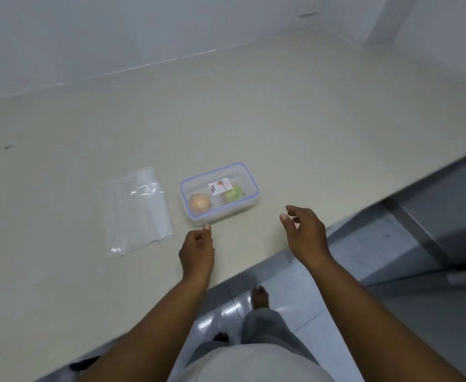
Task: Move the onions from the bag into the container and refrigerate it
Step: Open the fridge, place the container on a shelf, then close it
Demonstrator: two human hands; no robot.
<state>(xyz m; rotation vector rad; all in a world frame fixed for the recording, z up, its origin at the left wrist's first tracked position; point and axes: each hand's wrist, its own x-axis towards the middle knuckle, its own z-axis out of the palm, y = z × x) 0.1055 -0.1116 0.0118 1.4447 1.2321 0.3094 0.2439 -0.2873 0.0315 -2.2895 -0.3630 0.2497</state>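
Where walls meet, beige countertop [281, 119].

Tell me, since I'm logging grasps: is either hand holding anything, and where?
Nothing is held: left hand and right hand are empty beside the container.

The container [219, 193] is clear, smooth plastic with a blue seal round its lid and a white paper-like label on top. Left of the container, the bag [138, 210] is thin transparent plastic film, creased and glinting. Both lie on a matt, cream counter [281, 119]. Below the container, the floor tiles [287, 299] are glossy and reflective.
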